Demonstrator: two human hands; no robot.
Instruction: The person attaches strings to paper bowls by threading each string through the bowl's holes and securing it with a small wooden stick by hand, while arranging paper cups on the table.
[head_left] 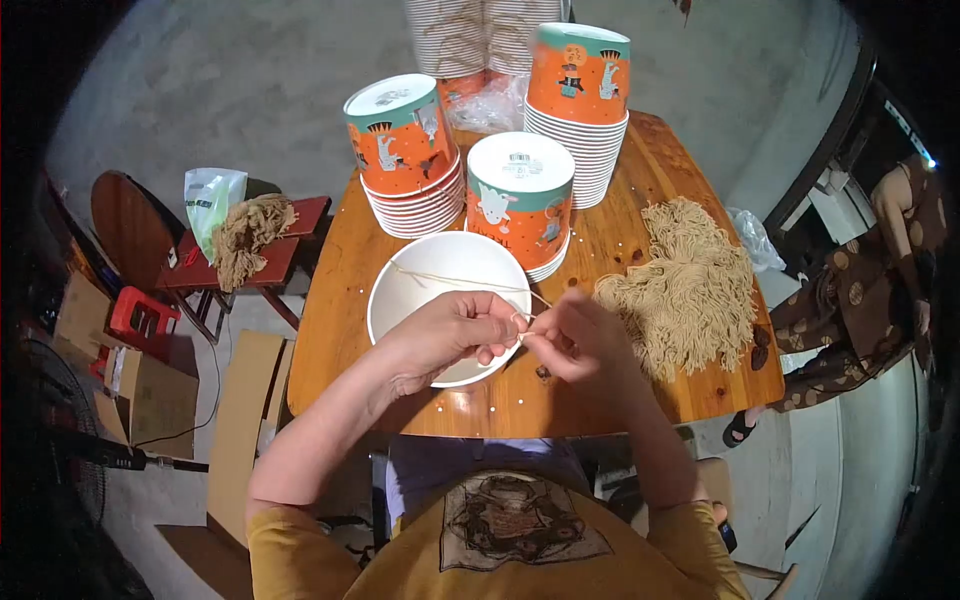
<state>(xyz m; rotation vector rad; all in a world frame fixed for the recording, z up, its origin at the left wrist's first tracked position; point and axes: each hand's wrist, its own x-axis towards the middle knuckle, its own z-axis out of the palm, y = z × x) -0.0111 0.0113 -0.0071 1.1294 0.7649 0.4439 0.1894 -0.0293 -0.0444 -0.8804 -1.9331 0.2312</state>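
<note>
Beige cord (440,276): trailing across mouth of white bowl (418,312), just beyond left hand (468,328) (nearer), long axis running mostly sideways. Left hand, right hand (578,338): both pinching cord at fingertips, nearly meeting.

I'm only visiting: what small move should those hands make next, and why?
Perhaps ease the hands slightly apart to tighten the thin tan cord: the fingers of the left hand and right hand seem to pinch it close together, while a length trails over the round white bucket.
</note>
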